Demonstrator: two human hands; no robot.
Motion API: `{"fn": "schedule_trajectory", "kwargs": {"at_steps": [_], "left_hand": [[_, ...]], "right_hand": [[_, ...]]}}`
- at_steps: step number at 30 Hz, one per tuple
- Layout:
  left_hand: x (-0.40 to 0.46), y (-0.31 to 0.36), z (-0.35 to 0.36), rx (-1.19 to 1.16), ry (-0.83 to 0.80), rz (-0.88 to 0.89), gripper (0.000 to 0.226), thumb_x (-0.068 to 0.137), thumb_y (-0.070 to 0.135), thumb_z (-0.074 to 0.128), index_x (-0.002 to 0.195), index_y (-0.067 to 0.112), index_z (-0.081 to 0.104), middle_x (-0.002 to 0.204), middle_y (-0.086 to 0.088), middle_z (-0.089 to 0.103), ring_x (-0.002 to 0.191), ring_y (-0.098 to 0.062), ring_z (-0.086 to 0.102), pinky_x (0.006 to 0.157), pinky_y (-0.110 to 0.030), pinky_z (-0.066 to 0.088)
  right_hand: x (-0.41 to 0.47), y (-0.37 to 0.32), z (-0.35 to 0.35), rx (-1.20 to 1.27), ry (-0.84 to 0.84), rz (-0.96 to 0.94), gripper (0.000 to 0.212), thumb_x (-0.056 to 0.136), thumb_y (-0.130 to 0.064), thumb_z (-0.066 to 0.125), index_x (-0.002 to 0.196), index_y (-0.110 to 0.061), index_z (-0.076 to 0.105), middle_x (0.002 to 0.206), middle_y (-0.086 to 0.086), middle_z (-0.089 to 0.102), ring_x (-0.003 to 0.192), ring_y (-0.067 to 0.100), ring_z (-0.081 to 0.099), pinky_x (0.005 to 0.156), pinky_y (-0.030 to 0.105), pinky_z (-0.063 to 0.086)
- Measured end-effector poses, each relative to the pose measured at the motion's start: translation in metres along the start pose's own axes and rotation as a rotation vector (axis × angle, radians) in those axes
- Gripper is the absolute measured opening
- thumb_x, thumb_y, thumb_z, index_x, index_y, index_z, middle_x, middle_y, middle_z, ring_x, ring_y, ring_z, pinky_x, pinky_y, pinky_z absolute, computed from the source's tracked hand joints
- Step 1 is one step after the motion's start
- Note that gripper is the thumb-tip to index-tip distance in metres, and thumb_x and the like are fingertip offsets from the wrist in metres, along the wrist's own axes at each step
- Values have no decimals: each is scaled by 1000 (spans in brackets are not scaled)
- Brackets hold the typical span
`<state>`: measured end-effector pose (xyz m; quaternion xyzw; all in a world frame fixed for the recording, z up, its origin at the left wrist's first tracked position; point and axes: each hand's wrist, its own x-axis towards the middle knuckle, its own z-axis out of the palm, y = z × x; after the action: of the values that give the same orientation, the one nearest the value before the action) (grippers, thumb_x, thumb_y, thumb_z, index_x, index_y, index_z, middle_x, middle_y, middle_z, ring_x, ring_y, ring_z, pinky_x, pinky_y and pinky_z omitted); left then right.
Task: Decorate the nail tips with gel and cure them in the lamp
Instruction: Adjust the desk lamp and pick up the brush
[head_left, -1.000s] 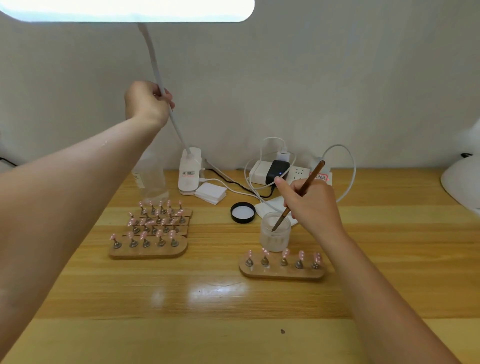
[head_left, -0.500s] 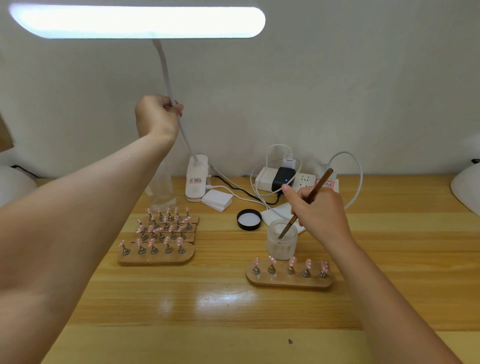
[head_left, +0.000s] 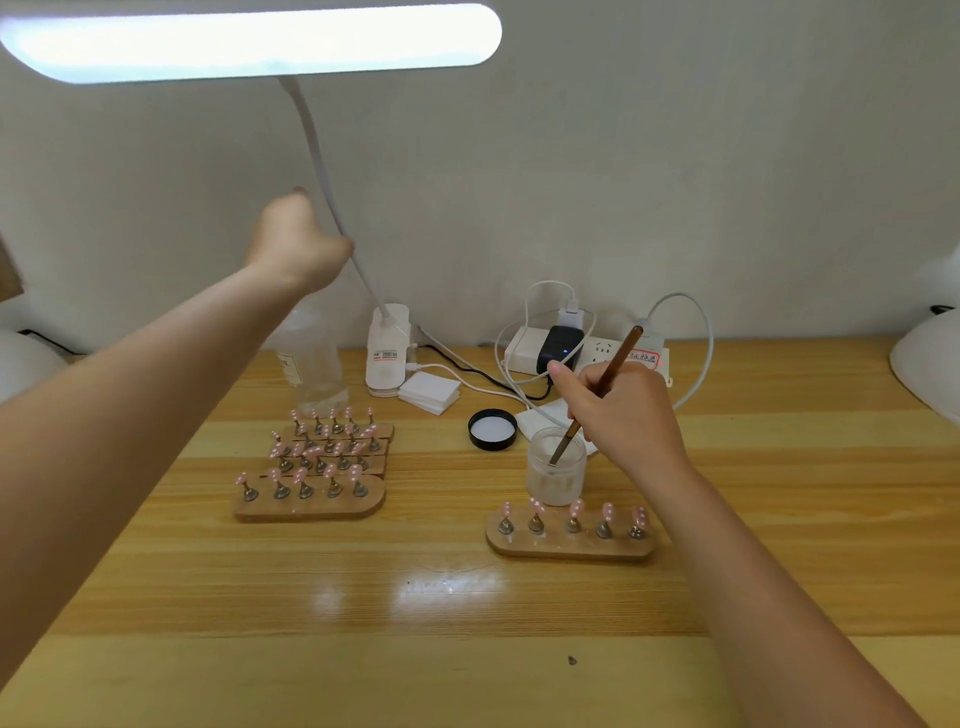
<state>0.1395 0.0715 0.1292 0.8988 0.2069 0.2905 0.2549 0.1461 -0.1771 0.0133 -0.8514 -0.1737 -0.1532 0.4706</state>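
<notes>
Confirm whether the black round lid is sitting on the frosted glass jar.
No: the black round lid lies on the wooden table beside the open frosted glass jar.

**Brush in the jar, tips on their stands**

A brown-handled brush (head_left: 597, 395) leans tilted, bristles inside the frosted jar (head_left: 556, 473). Just in front, five pink dotted nail tips (head_left: 574, 512) stand on a wooden holder (head_left: 571, 545). More holders (head_left: 311, 506) lie stacked well left.

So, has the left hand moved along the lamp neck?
Yes. The left hand has come down the neck, closer to the lamp base; it is blurred, so its grip is unclear.
</notes>
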Motion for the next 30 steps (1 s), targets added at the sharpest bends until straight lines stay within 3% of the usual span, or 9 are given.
{"fn": "schedule_trajectory", "kwargs": {"at_steps": [3, 6, 9, 13, 15, 18, 22, 26, 30], "left_hand": [[-41, -2, -2, -79, -17, 132, 51, 86, 5, 52, 134, -3, 34, 135, -21, 41, 125, -29, 38, 93, -26, 30], [-95, -12, 3, -260, -60, 358, 56, 82, -1, 53, 135, 9, 38, 129, -6, 48, 118, -12, 44, 96, -17, 31], [-139, -22, 18, -385, -460, 413, 58, 78, 8, 61, 126, 32, 40, 122, 11, 51, 112, 5, 46, 88, -5, 35], [-178, -30, 48, -286, -864, 393, 79, 69, 48, 71, 131, 49, 23, 121, 34, 35, 114, 17, 34, 82, 0, 31], [-188, -31, 61, -214, -859, 433, 84, 67, 53, 71, 135, 46, 21, 112, 40, 33, 110, 17, 33, 85, -2, 30], [-192, -31, 71, -202, -701, 511, 66, 75, 45, 68, 132, 43, 33, 102, 36, 42, 102, 13, 37, 92, -9, 30], [-186, -40, 72, -311, -629, 459, 50, 81, 24, 67, 124, 37, 45, 92, 22, 57, 95, 8, 49, 83, -4, 36], [-181, -52, 68, -339, -627, 438, 56, 77, 23, 71, 122, 40, 43, 99, 22, 55, 97, 11, 49, 85, -3, 36], [-180, -53, 70, -313, -607, 412, 62, 73, 34, 73, 125, 40, 41, 110, 30, 47, 108, 16, 39, 86, 3, 28]], "right_hand": [[0, -1, 1, -35, -3, -16, 52, 90, -38, 55, 46, -10, 51, 41, -3, 44, 45, 11, 45, 54, 29, 40], [-1, 0, 1, -69, -14, -23, 53, 90, -38, 55, 42, -18, 45, 40, -7, 42, 45, 9, 44, 53, 28, 38], [-3, 0, 3, -109, -32, -25, 55, 90, -40, 55, 41, -20, 42, 38, -8, 39, 45, 9, 43, 51, 27, 34], [-2, 0, 2, -96, -15, -19, 54, 89, -39, 57, 42, -17, 44, 38, -7, 40, 43, 9, 43, 49, 26, 33], [-1, 0, 1, -52, 11, -9, 53, 89, -39, 57, 42, -16, 45, 40, -3, 43, 43, 11, 45, 52, 28, 37], [0, -1, -1, 23, 68, 31, 54, 89, -38, 57, 42, -14, 47, 45, 6, 52, 50, 21, 56, 56, 29, 44], [2, 2, -6, 69, 146, 79, 55, 91, -37, 55, 47, -4, 51, 40, -1, 48, 43, 7, 47, 46, 12, 36], [3, 4, -10, 193, 191, 166, 50, 91, -35, 56, 48, -9, 53, 31, -9, 46, 33, 0, 45, 40, 5, 34], [6, 5, -16, 259, 257, 225, 48, 90, -34, 57, 47, -14, 54, 31, -8, 46, 32, 0, 45, 44, 10, 40]]}}
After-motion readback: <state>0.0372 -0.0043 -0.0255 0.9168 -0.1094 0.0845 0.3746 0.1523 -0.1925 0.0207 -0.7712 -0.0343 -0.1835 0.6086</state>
